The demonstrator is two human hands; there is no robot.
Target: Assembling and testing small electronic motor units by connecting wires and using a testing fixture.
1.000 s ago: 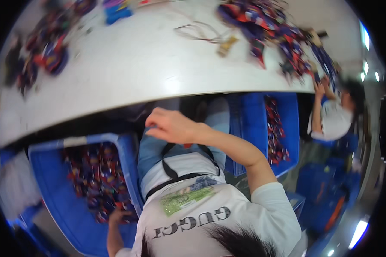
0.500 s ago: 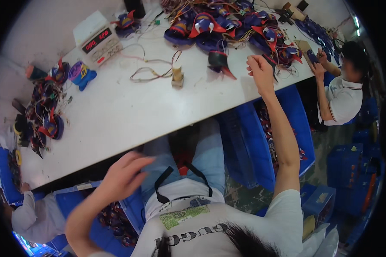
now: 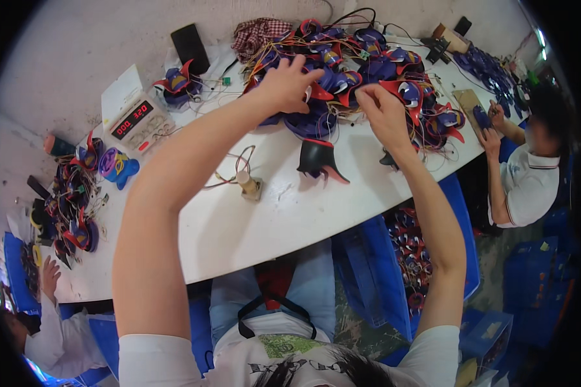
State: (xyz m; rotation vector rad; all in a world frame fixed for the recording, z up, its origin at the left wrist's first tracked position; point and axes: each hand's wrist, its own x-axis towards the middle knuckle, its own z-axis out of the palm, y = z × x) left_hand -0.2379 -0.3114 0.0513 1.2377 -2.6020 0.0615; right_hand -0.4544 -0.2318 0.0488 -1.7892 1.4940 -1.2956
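- the left hand (image 3: pixel 290 87), top middle of the frame, has its fingers spread over the heap of purple-and-red wired pieces (image 3: pixel 403 61); whether it touches them i cannot tell.
- the right hand (image 3: pixel 382 111), upper right of centre, has its fingers bent inward at the heap's near edge; whether they grip anything i cannot tell.
- the heap lies across the top of the white counter (image 3: pixel 284 226); more pieces (image 3: pixel 407 242) fill a blue bin (image 3: pixel 392 277) at lower right.
- judging by the lay of things, the work looks partway: plenty remains heaped, no piece is clearly lifted, and which pieces are finished does not show.
- the heap's long axis runs sideways, sloping down toward the right of the frame; its pieces point various ways.
- nearer the middle, apart from both hands, a black-and-red piece (image 3: pixel 317 157) has its rim up-frame and its tail pointing lower right.
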